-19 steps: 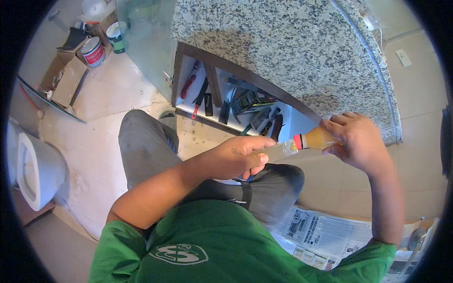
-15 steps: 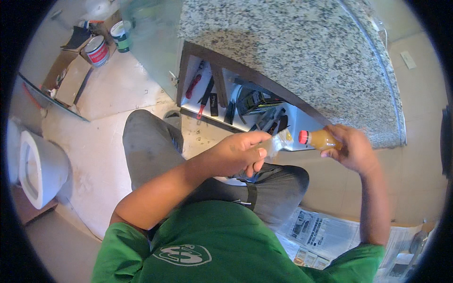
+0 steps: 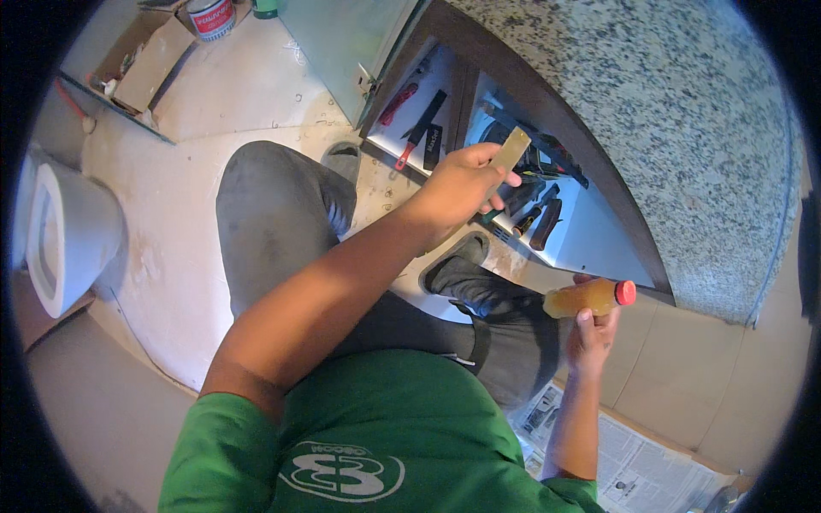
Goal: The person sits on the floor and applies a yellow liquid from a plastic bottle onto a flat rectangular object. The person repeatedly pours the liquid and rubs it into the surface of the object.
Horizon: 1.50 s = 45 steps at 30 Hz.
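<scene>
In front of the open cabinet, my left hand point(image 3: 462, 190) is closed around a flat, yellowish rectangular strip point(image 3: 512, 149). A small dark spot shows near its upper end; its lower part is hidden in my fingers. Lower and to the right, my right hand point(image 3: 590, 332) grips a small plastic bottle point(image 3: 586, 298) of amber liquid with a red cap point(image 3: 626, 292). The bottle lies nearly level, cap pointing right. Beyond my left hand, the cabinet point(image 3: 617, 240) holds several tools, including a red-handled tool point(image 3: 402, 160), a black flat case point(image 3: 434, 147) and a dark-handled tool point(image 3: 546, 226).
A speckled granite countertop point(image 3: 658, 103) curves above the cabinet, whose glass door point(image 3: 342, 51) stands open at left. A white toilet point(image 3: 81, 231), a cardboard box point(image 3: 154, 68) and a red-and-white can point(image 3: 211, 19) are on the left. Newspaper point(image 3: 650, 462) covers floor at lower right.
My left hand has moved up toward the cabinet with the strip. My right hand has dropped nearer to me, and the bottle's cap has turned from left to right. The view has shifted.
</scene>
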{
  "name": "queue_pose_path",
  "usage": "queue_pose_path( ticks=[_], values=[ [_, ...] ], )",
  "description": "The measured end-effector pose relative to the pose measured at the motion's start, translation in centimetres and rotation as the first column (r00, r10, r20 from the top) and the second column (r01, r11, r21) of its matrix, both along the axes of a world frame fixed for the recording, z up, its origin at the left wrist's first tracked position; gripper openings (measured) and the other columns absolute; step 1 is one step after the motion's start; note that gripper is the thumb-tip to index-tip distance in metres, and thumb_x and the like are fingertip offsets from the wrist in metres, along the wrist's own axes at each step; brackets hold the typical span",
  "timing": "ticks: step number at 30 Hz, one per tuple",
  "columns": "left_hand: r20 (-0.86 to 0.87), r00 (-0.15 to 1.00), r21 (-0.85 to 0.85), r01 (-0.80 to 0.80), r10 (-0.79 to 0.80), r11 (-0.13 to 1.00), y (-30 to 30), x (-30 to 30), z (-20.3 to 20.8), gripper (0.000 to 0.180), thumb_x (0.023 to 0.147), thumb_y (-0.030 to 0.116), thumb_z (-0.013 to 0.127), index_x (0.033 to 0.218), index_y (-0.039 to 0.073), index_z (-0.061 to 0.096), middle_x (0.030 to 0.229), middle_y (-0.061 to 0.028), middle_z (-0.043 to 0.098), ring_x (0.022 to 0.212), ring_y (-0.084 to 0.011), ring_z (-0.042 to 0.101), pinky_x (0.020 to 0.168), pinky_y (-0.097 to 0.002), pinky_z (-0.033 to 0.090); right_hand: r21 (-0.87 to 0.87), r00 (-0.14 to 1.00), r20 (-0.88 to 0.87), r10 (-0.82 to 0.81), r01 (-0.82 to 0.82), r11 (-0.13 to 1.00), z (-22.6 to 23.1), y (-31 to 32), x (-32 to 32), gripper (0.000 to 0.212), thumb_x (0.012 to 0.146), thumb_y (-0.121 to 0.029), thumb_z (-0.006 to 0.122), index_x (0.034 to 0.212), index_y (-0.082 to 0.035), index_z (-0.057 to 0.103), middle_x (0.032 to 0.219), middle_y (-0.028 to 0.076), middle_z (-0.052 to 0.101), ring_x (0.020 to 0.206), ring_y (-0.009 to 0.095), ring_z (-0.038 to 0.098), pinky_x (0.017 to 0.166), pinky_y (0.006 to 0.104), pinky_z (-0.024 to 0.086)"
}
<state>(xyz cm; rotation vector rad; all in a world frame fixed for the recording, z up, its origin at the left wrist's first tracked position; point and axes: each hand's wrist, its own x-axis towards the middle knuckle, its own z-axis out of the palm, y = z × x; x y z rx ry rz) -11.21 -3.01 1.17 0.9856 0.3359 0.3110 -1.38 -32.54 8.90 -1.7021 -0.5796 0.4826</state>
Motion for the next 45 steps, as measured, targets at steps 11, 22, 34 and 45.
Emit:
queue_pose_path(
  ticks=[11,22,34,45],
  values=[
    [0.071,0.997,-0.086,0.044,-0.038,0.995,2.2,3.6,-1.9,0.031,0.098,0.016,0.052,0.126,0.002,0.059,0.11,-0.0077,0.069,0.072,-0.0134,0.061,0.068,-0.0276,0.051,0.005,0.934,-0.356,-0.024,0.027,1.0,-10.1,2.8,-1.3,0.061,0.087,-0.028,0.076,0.135,-0.004,0.047,0.125,0.012,0.06,0.117,0.025,0.058,0.106,0.0414,0.041],
    [0.062,0.994,-0.008,0.086,-0.085,0.996,1.9,5.2,-1.5,0.03,0.099,0.018,0.051,0.122,0.002,0.061,0.109,-0.0071,0.07,0.074,-0.0124,0.06,0.067,-0.0272,0.05,-0.055,0.927,-0.37,-0.057,0.04,0.998,-12.0,2.0,-0.9,0.054,0.087,-0.023,0.076,0.131,-0.005,0.051,0.12,0.009,0.062,0.113,0.022,0.058,0.102,0.0383,0.042],
    [0.133,0.985,-0.07,0.119,-0.109,0.99,1.4,6.2,-1.3,0.028,0.097,0.018,0.053,0.118,0.001,0.061,0.11,-0.0095,0.07,0.076,-0.0137,0.061,0.069,-0.0288,0.051,-0.107,0.944,-0.328,-0.027,-0.008,0.994,-12.5,1.4,-0.7,0.059,0.088,-0.027,0.076,0.135,-0.004,0.048,0.124,0.011,0.061,0.115,0.024,0.058,0.103,0.0392,0.043],
    [0.146,0.983,-0.022,0.117,-0.112,0.993,1.2,6.4,-0.9,0.028,0.096,0.019,0.054,0.118,0.002,0.062,0.107,-0.0087,0.069,0.075,-0.0141,0.061,0.069,-0.0288,0.05,-0.118,0.942,-0.334,-0.03,-0.01,0.993,-12.6,1.2,-0.6,0.054,0.088,-0.027,0.076,0.13,-0.004,0.052,0.12,0.009,0.062,0.112,0.022,0.058,0.101,0.037,0.043]
  ],
)
